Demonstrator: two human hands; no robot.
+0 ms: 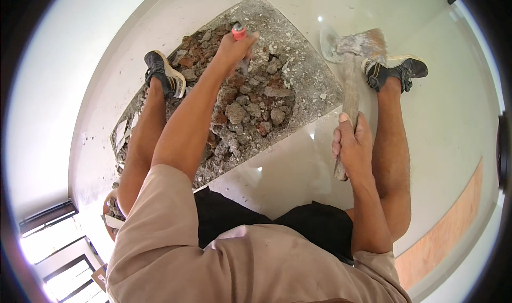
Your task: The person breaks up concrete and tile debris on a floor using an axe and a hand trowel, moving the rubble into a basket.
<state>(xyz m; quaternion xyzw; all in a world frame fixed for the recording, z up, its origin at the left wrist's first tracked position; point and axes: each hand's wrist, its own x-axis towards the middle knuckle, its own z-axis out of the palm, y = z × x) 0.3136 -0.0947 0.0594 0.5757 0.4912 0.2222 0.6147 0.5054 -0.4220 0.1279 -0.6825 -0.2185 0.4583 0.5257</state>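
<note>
Red, metal-topped chisel (239,32) gripped by our left fingers (246,51) | worn wooden-handled hammer (351,87) in our right fingers (336,142) | we likely chisel grey-brown rubble (234,112); next blow needs steady aim

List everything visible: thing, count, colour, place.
Rubble: many, grey and reddish, centre
Hammer: 1, brownish, right
Tool: 1, red-topped, over rubble
Broken patch: 1, grey, beneath rubble
Floor: 1, pale, surrounding
Container: 1, brownish, lower left
Panel: 1, tan, lower right
Framed openings: at least 2, bright, lower left
Wall: 1, white, left
Shoes: 2, black, either side
Shirt: 1, beige, bottom
Shorts: 1, black, lower centre
Legs: 2, bare, apart
Left hand: 1, bare, gripping tool
Right hand: 1, bare, gripping hammer
</note>
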